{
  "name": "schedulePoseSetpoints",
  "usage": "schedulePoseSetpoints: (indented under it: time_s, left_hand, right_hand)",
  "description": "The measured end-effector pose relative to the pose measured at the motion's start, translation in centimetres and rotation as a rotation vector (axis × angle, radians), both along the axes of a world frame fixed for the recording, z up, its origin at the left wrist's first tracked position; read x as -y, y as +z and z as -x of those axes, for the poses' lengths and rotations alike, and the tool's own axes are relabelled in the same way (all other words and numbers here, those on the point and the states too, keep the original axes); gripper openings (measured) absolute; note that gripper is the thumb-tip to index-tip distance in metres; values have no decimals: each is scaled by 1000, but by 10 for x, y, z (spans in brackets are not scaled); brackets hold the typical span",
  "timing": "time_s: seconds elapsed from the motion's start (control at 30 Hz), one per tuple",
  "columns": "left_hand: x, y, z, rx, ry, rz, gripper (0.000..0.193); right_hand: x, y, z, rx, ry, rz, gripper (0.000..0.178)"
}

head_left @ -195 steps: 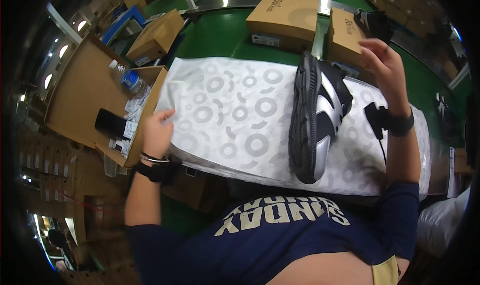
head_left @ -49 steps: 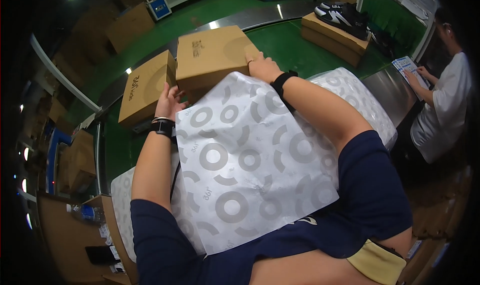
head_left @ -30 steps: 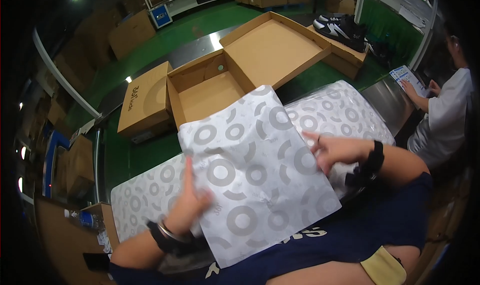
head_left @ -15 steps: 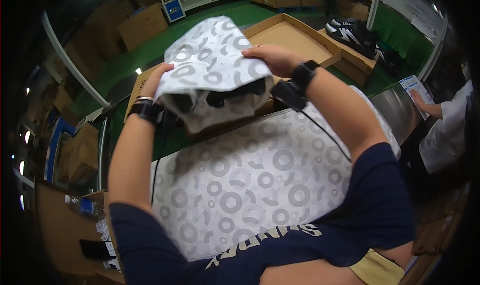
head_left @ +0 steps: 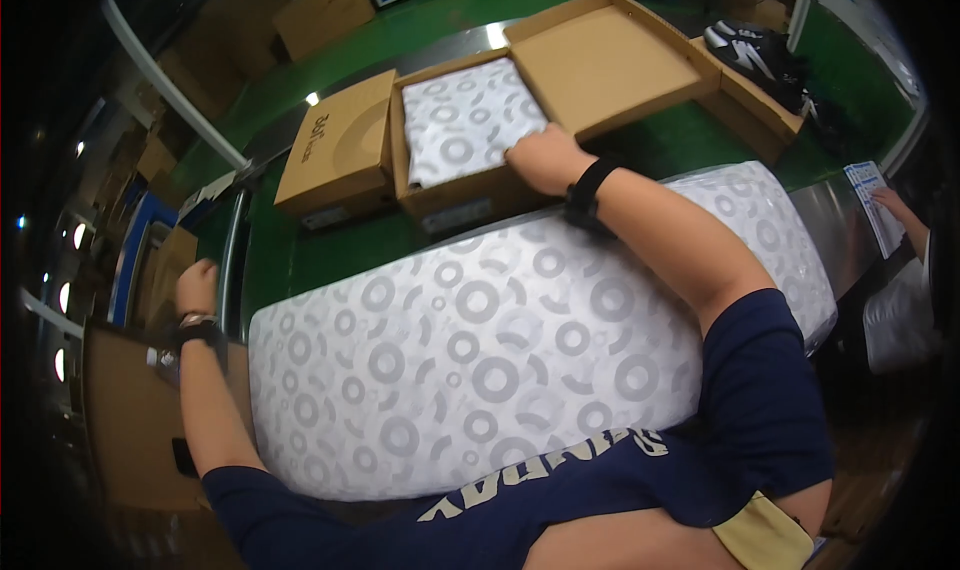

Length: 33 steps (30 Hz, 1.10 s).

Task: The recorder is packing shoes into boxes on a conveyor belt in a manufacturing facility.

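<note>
An open brown shoe box (head_left: 470, 205) stands beyond the paper stack, holding a bundle folded in white wrapping paper (head_left: 470, 120) with grey ring patterns. At the bundle's right edge, my right hand (head_left: 548, 160) is closed, with its curled fingers on the paper. Far to the left, my left hand (head_left: 197, 288) is curled into a fist above an open carton, and no object shows in it. In front of me lies a thick stack of the same patterned paper (head_left: 480, 340).
Left of the open box is a closed shoe box (head_left: 340, 150); its own lid (head_left: 610, 65) leans open to the right. Black-and-white shoes (head_left: 755, 60) sit at the far right. A big carton (head_left: 130, 410) stands at the left. At right, another person's hand (head_left: 895, 210) touches a printed sheet.
The paper-wrapped bundle has gone from between both my hands into the open box. My left hand has moved away left and down; my right hand stays at the bundle's edge.
</note>
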<state>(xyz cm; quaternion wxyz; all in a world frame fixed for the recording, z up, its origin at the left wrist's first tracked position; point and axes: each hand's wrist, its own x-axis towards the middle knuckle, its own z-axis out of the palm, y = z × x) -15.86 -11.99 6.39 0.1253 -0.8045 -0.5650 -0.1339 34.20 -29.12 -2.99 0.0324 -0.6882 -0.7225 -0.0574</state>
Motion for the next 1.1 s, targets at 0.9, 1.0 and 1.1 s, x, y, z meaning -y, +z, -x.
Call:
schedulePoseSetpoints:
  time_s: [0.9, 1.0, 1.1]
  left_hand:
    - [14, 17, -146, 1350, -358, 202, 25]
    - [29, -26, -220, 724, -619, 779, 47]
    - [43, -84, -258, 650, -502, 378, 70]
  right_hand:
    - [108, 17, -49, -340, -186, 224, 33]
    - [99, 27, -67, -219, -356, 248, 37]
    - [93, 34, -83, -210, -402, 112, 52]
